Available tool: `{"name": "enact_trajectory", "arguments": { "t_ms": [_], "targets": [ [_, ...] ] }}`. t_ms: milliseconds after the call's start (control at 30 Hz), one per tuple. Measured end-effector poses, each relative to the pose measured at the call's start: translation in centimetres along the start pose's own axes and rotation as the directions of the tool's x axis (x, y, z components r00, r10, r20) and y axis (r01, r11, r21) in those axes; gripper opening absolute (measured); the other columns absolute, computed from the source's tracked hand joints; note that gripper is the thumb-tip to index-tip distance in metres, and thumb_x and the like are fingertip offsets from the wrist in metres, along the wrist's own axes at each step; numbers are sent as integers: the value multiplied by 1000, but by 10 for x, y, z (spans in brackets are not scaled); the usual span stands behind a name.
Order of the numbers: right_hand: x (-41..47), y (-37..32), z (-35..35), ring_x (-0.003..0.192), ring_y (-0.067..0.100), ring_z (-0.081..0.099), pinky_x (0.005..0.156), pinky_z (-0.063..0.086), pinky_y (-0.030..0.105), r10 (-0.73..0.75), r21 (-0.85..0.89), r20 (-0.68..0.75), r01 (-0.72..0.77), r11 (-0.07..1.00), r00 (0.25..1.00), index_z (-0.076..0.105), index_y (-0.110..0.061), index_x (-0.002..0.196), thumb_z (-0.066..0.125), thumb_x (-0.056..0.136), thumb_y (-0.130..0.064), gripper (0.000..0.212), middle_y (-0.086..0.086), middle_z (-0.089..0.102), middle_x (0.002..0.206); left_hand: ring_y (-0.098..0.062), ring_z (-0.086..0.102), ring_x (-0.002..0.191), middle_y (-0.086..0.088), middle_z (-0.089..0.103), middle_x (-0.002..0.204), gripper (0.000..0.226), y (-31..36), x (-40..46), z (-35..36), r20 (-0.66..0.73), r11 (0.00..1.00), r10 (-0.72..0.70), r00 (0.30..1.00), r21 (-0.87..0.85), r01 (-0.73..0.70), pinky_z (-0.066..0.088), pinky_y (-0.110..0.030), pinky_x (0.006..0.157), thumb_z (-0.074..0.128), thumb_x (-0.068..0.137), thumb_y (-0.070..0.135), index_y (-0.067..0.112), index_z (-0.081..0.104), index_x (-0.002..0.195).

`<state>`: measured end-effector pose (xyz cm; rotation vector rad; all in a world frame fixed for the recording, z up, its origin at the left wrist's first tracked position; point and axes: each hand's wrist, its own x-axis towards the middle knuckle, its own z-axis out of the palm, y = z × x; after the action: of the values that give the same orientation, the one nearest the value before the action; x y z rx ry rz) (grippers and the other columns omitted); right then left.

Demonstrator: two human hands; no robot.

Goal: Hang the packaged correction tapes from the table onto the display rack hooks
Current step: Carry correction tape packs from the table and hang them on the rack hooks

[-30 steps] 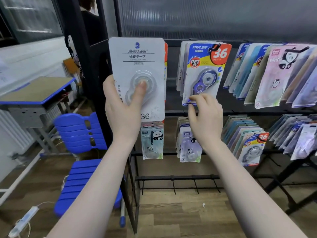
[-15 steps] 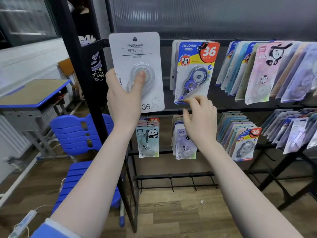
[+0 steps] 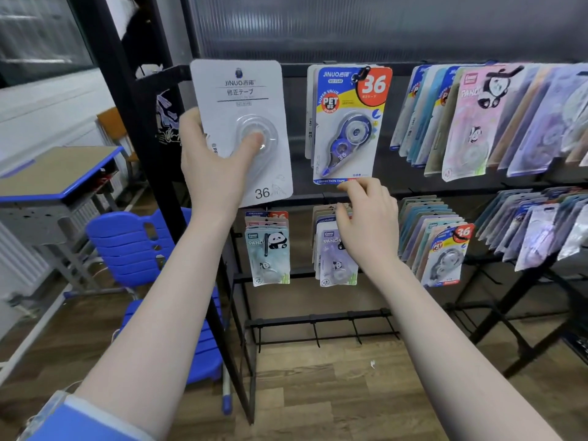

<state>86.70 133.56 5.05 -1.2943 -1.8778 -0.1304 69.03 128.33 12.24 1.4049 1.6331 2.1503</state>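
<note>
My left hand (image 3: 212, 173) grips a white packaged correction tape (image 3: 241, 100), thumb pressed on its clear blister, and holds it upright against the top left of the black display rack (image 3: 337, 192). Its hang hole sits at the level of the top rail; the hook behind it is hidden. To the right hangs a blue and yellow correction tape pack (image 3: 348, 125) on a top hook. My right hand (image 3: 366, 218) has curled fingers whose tips touch that pack's bottom edge.
Several more packs hang in rows to the right (image 3: 477, 122) and on the lower rail (image 3: 270, 249). Bare hooks stick out of the bottom rail (image 3: 318, 323). A blue chair (image 3: 140, 246) and a blue-edged desk (image 3: 54, 179) stand to the left.
My right hand has slid down from the blue pack's face to its bottom edge. My left hand keeps the white pack against the top rail; the view shifted slightly.
</note>
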Motion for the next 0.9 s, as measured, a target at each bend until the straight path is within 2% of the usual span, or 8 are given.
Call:
{"name": "enact_trajectory", "arguments": {
  "t_ms": [133,300,333,467,600,733,800,900],
  "targets": [
    [0,1,-1,98,30,53,86,38,39,-8,-4,-6,8,1000,1000,63,-8,108,58,85,-6,24,13,58,110,4,57,99,18,56,107,49,5,15,1,35,1000,12,999,-25,-11,47,-18,89,74,75,10,23,45,113],
    [3,-1,-2,94,34,54,84,39,41,-29,-53,7,29,998,1000,63,-6,108,58,83,-5,26,15,59,106,-7,64,91,12,64,93,10,2,33,4,-32,1000,-18,999,-7,18,53,-38,89,64,85,35,29,56,86],
    [3,-2,-3,95,34,53,85,38,41,-30,-62,24,31,998,999,63,-6,109,57,84,-5,26,15,58,107,-5,63,87,12,64,90,11,3,36,5,-44,1000,-20,999,6,21,53,-37,88,63,85,36,31,55,81],
    [2,-6,-5,99,33,52,87,38,40,-26,-73,77,32,997,997,61,-6,112,56,86,-7,27,15,58,112,15,51,64,17,55,76,21,12,47,12,-64,1000,5,998,-27,-7,44,-13,69,64,88,25,30,51,73],
    [0,-6,-7,103,33,52,88,38,38,-27,-68,99,34,997,995,60,-6,117,55,88,-10,29,15,57,116,4,54,70,11,60,81,20,17,51,13,-75,993,100,992,-46,-104,47,-18,69,64,79,16,29,49,77],
    [-1,-3,-6,107,30,52,91,39,37,-18,-84,110,28,996,994,59,-8,119,56,90,-14,30,13,57,119,-3,56,74,1,63,88,19,20,57,13,-67,991,116,991,-65,-120,48,-22,72,62,72,12,30,55,77],
    [-3,-3,-4,105,31,55,89,42,40,-21,-92,100,30,995,995,61,-6,114,59,86,-11,28,15,60,115,-9,61,75,1,65,86,14,20,59,12,-61,995,84,995,-57,-88,53,-26,76,66,71,19,30,57,73],
    [-6,-2,-5,110,33,54,94,42,43,-22,-132,123,39,991,992,60,-5,117,62,85,-11,33,15,60,117,-22,70,84,-2,73,85,14,17,63,13,-59,999,8,998,-42,-11,57,-45,80,74,66,37,30,63,68]
  ]
}}
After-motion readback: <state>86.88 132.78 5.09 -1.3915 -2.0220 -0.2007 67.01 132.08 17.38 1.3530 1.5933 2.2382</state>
